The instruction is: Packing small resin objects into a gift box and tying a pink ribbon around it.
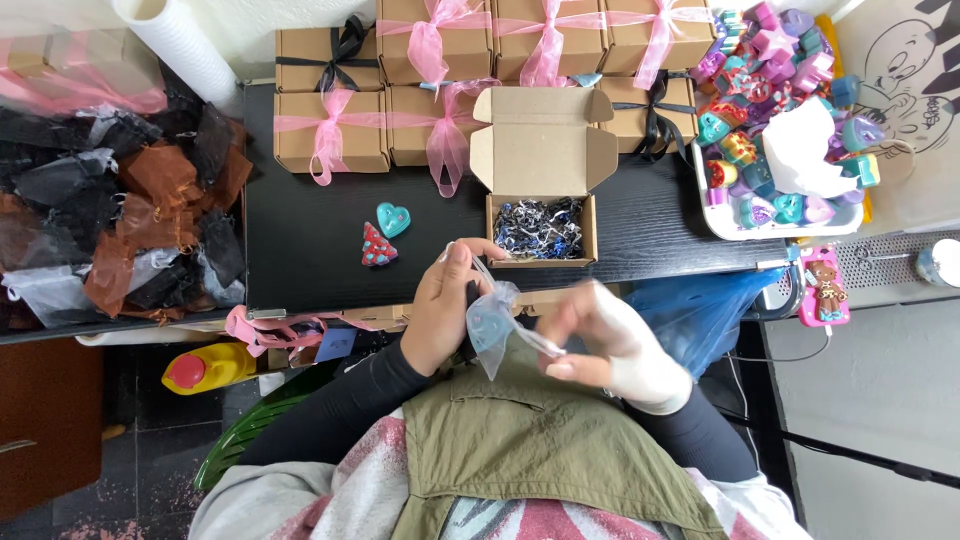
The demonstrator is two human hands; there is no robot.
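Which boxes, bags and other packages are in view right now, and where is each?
Open brown cardboard box: desk centre, holds dark shredded paper.
Closed brown cardboard boxes with pink ribbons: stacked along the desk's back.
Closed brown box with black ribbon: back left.
Sheer pale-blue organza pouch: between left hand and right hand.
Black and brown organza pouches: heaped far left.
White tray: right, full of colourful shapes.

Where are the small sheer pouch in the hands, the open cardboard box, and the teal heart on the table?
sheer pouch [492,322]: head view, middle of the pale fabric.
open cardboard box [541,140]: head view, inside of the raised lid.
teal heart [393,219]: head view, centre of its top face.
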